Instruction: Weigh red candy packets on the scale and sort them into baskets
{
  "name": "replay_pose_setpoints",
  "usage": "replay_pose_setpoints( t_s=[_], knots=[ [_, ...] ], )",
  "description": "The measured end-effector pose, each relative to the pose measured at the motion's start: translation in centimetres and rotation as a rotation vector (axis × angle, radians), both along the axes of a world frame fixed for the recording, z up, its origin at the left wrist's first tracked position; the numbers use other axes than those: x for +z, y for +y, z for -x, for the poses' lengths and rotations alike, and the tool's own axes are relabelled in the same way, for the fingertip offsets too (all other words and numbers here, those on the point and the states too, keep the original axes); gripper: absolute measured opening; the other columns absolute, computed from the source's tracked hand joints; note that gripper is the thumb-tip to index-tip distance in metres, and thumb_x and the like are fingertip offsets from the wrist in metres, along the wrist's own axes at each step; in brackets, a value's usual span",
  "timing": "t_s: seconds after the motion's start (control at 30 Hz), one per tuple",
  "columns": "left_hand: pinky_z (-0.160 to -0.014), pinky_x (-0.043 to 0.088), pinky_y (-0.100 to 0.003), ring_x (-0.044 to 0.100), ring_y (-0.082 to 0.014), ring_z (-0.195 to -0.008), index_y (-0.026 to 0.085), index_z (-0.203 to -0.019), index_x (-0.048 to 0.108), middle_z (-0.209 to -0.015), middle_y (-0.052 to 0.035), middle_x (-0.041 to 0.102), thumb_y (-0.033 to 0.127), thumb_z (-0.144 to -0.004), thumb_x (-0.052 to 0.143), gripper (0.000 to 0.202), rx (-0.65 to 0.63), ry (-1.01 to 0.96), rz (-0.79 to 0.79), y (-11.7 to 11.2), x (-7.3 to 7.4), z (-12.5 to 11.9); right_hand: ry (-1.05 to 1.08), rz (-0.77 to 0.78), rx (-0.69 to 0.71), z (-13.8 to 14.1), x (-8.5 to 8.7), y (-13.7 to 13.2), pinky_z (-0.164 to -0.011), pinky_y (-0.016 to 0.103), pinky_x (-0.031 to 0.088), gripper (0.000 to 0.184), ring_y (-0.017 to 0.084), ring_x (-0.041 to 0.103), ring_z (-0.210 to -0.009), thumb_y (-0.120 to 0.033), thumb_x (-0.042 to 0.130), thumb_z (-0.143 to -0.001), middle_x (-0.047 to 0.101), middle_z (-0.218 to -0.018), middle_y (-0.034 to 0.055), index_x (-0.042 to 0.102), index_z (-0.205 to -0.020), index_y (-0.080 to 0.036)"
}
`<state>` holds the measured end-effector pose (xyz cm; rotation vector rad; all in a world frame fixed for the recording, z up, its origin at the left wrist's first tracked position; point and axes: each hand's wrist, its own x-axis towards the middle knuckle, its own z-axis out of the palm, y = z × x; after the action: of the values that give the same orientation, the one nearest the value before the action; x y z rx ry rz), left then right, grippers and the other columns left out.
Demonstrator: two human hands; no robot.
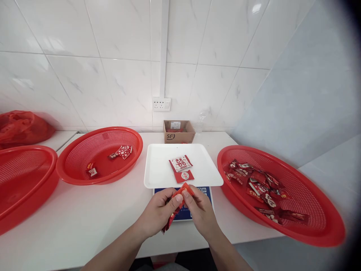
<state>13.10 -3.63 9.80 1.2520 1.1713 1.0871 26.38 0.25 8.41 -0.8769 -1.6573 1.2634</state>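
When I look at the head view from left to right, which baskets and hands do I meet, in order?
Left basket → middle basket → left hand → right hand → right basket. I leave out the red packet in the hands, because it overlaps them.

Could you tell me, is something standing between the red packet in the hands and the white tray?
Nothing visible. The left hand and right hand hold the red packet; in this view its tip overlaps the white tray.
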Motion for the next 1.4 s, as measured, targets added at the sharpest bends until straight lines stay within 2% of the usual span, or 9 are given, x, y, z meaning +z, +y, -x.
replay_pose_setpoints(
  t_s=[0.13,0.23,0.33,0.5,0.67,0.83,1.23,1.4],
  knots=[
    [-0.051,0.028,-0.02,0.03,-0.0075,-0.054,0.018,-0.062,0.04,-0.058,0.0054,0.033,0.052,-0.082,0.047,0.04,-0.029,0.002,0.011,0.0,-0.1,-0.1,0.007,0.009,0.002,-0.1,-0.1,-0.1,-0.047,0.023,0.029,0.038,0.01,0.031,-0.052,-0.048,0.044,-0.085,0.034,-0.056,-0.0046,0.038,-0.059,-0.021],
    [-0.052,0.031,-0.019,0.033,-0.0078,-0.054,0.017,-0.064,0.046,-0.057,0.0048,0.036,0.052,-0.081,0.049,0.039,-0.035,-0.027,0.012,0.0,0.2,-0.1,0.036,0.079,0.048,-0.2,-0.4,-0.3,-0.046,0.022,0.029,0.037,0.009,0.031,-0.051,-0.05,0.043,-0.085,0.035,-0.056,-0.0045,0.041,-0.062,-0.02],
    [-0.053,0.032,-0.02,0.036,-0.0082,-0.055,0.017,-0.065,0.051,-0.058,0.0039,0.039,0.051,-0.081,0.05,0.038,-0.059,-0.065,-0.003,-0.1,0.4,0.0,0.041,0.066,0.089,-0.1,-0.5,-0.4,-0.045,0.022,0.028,0.04,0.009,0.032,-0.05,-0.053,0.039,-0.086,0.037,-0.055,-0.0042,0.043,-0.064,-0.02],
    [-0.049,0.025,-0.021,0.029,-0.0074,-0.053,0.016,-0.058,0.043,-0.056,0.0048,0.034,0.051,-0.081,0.05,0.042,-0.107,-0.044,0.013,-0.2,0.3,0.3,0.012,-0.048,0.105,0.0,-0.2,-0.4,-0.047,0.023,0.027,0.045,0.009,0.031,-0.05,-0.057,0.04,-0.084,0.035,-0.053,-0.0044,0.039,-0.058,-0.02],
    [-0.05,0.023,-0.021,0.026,-0.0077,-0.055,0.018,-0.061,0.038,-0.059,0.0048,0.032,0.054,-0.083,0.044,0.043,-0.114,-0.018,0.074,-0.3,0.1,0.1,-0.044,-0.008,0.11,0.0,-0.3,-0.3,-0.047,0.023,0.025,0.043,0.009,0.028,-0.049,-0.053,0.043,-0.084,0.031,-0.052,-0.0054,0.034,-0.057,-0.021],
    [-0.057,0.029,-0.022,0.031,-0.0091,-0.061,0.017,-0.065,0.042,-0.064,0.0031,0.037,0.054,-0.086,0.037,0.043,-0.069,-0.065,0.065,-0.3,0.0,-0.1,-0.051,-0.05,0.074,-0.1,-0.3,-0.5,-0.047,0.024,0.026,0.042,0.009,0.03,-0.049,-0.05,0.041,-0.085,0.032,-0.052,-0.005,0.033,-0.055,-0.021],
    [-0.05,0.027,-0.02,0.031,-0.0072,-0.054,0.018,-0.067,0.041,-0.058,0.0056,0.035,0.055,-0.084,0.042,0.041,-0.081,-0.025,0.084,-0.6,-0.5,-0.4,-0.013,-0.101,-0.032,-0.1,-0.2,-0.6,-0.046,0.023,0.026,0.04,0.009,0.028,-0.048,-0.044,0.04,-0.086,0.029,-0.052,-0.0055,0.029,-0.055,-0.022],
    [-0.05,0.028,-0.019,0.033,-0.0071,-0.053,0.018,-0.069,0.045,-0.057,0.0054,0.038,0.052,-0.083,0.045,0.037,-0.034,-0.069,0.082,-0.5,-0.5,-0.4,0.007,-0.019,-0.101,0.1,-0.6,-0.6,-0.046,0.024,0.028,0.044,0.009,0.031,-0.048,-0.051,0.041,-0.085,0.034,-0.05,-0.0044,0.034,-0.054,-0.021]
  ],
)
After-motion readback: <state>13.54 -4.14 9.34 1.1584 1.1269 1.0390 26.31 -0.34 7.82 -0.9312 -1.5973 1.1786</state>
